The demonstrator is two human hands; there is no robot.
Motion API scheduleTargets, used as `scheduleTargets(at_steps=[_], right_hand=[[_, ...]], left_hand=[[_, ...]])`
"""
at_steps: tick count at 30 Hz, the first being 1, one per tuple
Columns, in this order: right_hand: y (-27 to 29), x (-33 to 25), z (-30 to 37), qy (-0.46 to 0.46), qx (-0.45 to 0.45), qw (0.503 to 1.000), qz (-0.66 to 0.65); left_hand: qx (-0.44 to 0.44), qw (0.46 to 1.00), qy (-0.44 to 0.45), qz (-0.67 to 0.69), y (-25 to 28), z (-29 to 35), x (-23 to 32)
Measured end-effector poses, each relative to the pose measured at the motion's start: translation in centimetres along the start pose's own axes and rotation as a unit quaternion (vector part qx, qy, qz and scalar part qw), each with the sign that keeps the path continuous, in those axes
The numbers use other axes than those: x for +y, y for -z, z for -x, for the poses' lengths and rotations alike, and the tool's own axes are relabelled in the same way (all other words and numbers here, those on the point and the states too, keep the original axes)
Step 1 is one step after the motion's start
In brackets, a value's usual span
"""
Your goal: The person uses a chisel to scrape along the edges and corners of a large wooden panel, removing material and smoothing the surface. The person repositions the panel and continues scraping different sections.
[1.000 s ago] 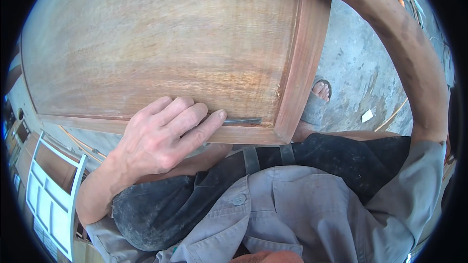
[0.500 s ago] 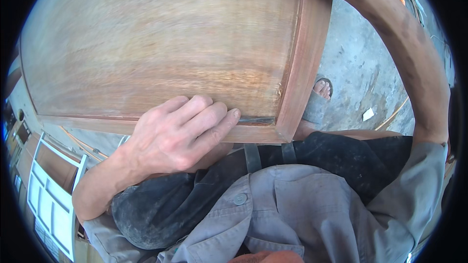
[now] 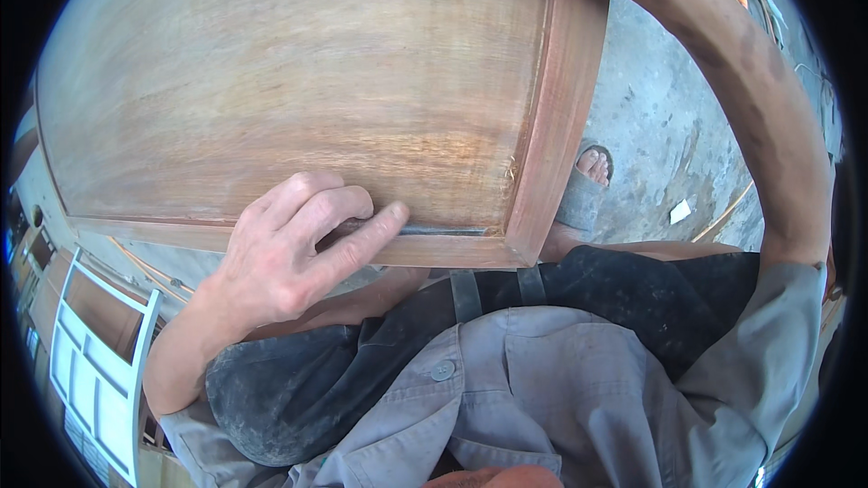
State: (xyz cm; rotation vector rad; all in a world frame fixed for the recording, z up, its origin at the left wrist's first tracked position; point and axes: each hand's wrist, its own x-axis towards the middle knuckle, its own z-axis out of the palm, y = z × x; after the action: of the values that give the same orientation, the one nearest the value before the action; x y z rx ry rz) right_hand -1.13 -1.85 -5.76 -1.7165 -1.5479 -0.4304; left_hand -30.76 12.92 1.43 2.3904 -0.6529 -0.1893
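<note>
Above a stained concrete floor (image 3: 669, 126), the left hand (image 3: 285, 253) is gripping a slim metal blade (image 3: 448, 231) along the framed wooden panel's (image 3: 298, 81) near edge, the right hand is hiding out of view, and that blade is looking light, stiff, best held behind its tip.

Panel (image 3: 298, 81): is extending ahead.
Flat tool (image 3: 448, 230): is projecting right from the left hand (image 3: 287, 258).
Foot (image 3: 593, 165): is standing right of it.

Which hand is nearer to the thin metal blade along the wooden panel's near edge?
Left: the left hand holds the thin metal blade from its left end. The right hand is out of view past the top; only the right forearm shows, right of the blade.
</note>
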Motion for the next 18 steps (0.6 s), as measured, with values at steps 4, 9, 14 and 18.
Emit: scheduleTargets(at_steps=[4,9,14,18], right_hand=[[0.6,-0.4,-0.1,-0.002,-0.022,1.000,0.011],[0.3,-0.3,0.0,-0.006,-0.015,1.000,0.001],[0.1,-0.1,0.0,0.001,-0.008,1.000,0.008],[-0.1,0.1,0.2,0.000,-0.006,1.000,0.019]], left_hand=[[-0.074,0.997,-0.009,0.004,0.9,-0.3,-0.3],[-0.161,0.985,0.049,0.027,2.3,-1.8,0.4],[-0.146,0.982,0.084,0.082,1.7,-2.0,0.8],[-0.151,0.983,0.062,0.084,1.6,-2.2,0.3]])
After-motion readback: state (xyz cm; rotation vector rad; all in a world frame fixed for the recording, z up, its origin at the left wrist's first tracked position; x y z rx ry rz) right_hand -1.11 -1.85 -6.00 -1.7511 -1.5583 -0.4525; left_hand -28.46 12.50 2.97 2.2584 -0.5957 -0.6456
